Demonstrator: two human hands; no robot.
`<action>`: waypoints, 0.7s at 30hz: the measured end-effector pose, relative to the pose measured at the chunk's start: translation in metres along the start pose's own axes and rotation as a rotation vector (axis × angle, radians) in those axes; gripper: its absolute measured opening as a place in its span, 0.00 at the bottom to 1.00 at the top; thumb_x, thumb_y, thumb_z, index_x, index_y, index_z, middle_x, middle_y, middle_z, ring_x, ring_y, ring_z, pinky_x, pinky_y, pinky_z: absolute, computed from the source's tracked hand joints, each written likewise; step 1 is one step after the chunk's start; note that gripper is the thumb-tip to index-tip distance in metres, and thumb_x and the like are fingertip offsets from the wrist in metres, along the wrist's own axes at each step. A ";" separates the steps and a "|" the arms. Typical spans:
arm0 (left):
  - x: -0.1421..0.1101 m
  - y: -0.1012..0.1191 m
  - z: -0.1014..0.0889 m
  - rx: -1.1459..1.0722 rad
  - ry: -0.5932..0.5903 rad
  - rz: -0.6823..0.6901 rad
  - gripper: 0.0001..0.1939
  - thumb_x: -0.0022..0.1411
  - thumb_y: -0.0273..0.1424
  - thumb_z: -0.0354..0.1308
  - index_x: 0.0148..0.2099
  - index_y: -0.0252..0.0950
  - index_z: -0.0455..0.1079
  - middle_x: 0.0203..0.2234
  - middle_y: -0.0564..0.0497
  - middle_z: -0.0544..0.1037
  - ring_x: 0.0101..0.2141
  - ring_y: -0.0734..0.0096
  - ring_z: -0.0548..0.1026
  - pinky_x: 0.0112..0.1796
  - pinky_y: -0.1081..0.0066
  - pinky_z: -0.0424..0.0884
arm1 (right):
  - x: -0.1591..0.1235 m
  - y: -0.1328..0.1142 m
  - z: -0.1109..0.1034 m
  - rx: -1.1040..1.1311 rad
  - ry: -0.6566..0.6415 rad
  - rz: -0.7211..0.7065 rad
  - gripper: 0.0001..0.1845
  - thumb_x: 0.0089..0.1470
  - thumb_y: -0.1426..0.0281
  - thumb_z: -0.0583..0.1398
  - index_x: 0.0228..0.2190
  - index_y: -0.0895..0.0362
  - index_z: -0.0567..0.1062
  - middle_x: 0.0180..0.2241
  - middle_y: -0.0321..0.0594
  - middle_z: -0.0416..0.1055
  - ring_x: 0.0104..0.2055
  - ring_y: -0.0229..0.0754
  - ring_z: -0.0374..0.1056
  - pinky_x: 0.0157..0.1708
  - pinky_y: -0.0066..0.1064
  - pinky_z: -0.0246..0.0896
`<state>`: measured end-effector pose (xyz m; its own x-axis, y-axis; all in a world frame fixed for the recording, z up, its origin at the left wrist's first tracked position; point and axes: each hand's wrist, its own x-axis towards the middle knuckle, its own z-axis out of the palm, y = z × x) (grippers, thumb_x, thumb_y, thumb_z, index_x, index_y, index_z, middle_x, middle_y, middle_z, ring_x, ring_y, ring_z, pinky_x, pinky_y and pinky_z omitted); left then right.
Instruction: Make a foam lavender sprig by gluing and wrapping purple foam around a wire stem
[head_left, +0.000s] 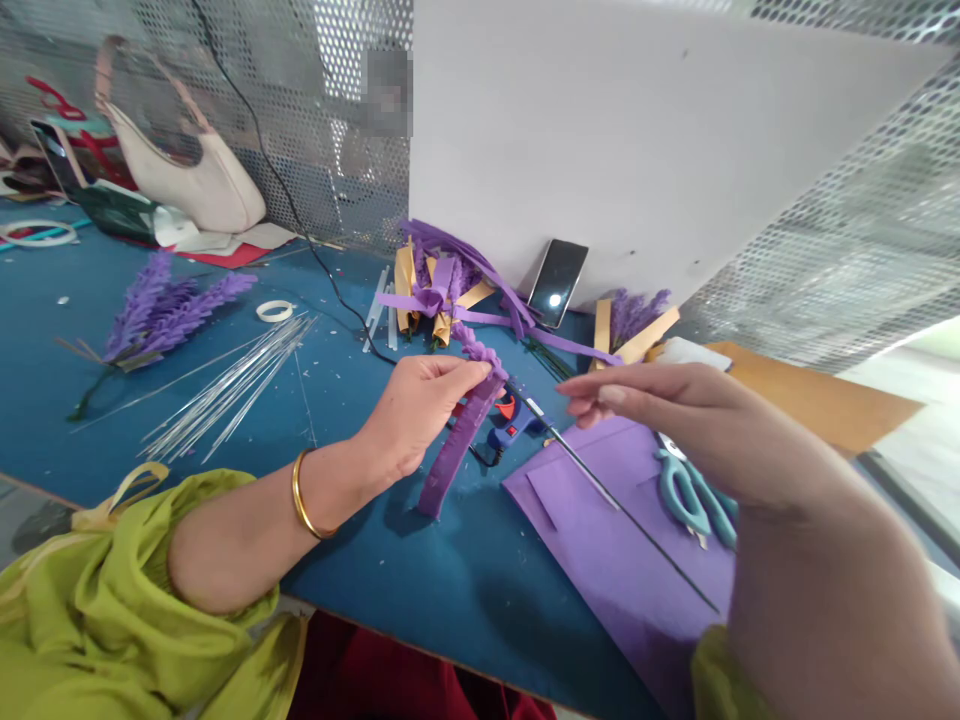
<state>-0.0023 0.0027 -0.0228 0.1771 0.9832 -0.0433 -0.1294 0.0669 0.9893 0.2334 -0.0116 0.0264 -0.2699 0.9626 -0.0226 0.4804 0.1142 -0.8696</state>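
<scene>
Right hand [675, 410], grip unclear, left hand [412, 405] pinching purple strip [459, 450], long axis slanting, free end pointing down-left.

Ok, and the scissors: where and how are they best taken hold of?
Probably by the teal handles, coming from the near side with the right hand. The scissors lie on the purple sheet with their handles toward the person, and the loops offer a finger hold. Their far end is hidden behind that hand, so I can't tell how the blades stand.
</scene>
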 end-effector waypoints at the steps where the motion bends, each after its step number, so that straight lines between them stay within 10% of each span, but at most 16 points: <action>1: 0.000 0.000 0.000 -0.001 -0.020 0.009 0.13 0.59 0.38 0.62 0.29 0.35 0.79 0.27 0.48 0.80 0.31 0.68 0.76 0.33 0.71 0.69 | -0.001 0.000 -0.003 -0.031 -0.021 0.003 0.18 0.52 0.54 0.66 0.39 0.52 0.84 0.31 0.41 0.79 0.38 0.45 0.73 0.44 0.38 0.66; 5: -0.002 -0.001 -0.001 0.022 -0.164 0.047 0.14 0.61 0.39 0.60 0.29 0.35 0.78 0.25 0.50 0.79 0.28 0.72 0.73 0.31 0.72 0.67 | 0.009 0.004 0.022 0.212 0.165 0.010 0.19 0.51 0.53 0.66 0.37 0.54 0.83 0.31 0.40 0.76 0.31 0.38 0.68 0.36 0.34 0.64; 10: -0.004 -0.004 -0.002 0.153 -0.263 0.060 0.15 0.62 0.42 0.60 0.31 0.37 0.79 0.22 0.54 0.74 0.24 0.76 0.67 0.26 0.74 0.61 | 0.024 0.012 0.065 0.512 0.068 0.005 0.15 0.46 0.60 0.70 0.34 0.56 0.83 0.24 0.35 0.70 0.26 0.34 0.61 0.30 0.30 0.58; 21: -0.007 0.003 0.004 -0.006 -0.223 -0.218 0.13 0.57 0.40 0.66 0.30 0.34 0.79 0.25 0.48 0.80 0.27 0.72 0.75 0.32 0.72 0.69 | 0.020 0.008 0.068 0.446 0.092 -0.089 0.12 0.48 0.63 0.69 0.26 0.59 0.76 0.23 0.33 0.69 0.26 0.34 0.61 0.29 0.30 0.57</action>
<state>-0.0003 -0.0043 -0.0191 0.4106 0.8843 -0.2225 -0.0709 0.2742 0.9591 0.1750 -0.0086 -0.0141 -0.2088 0.9740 0.0883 0.0473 0.1002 -0.9938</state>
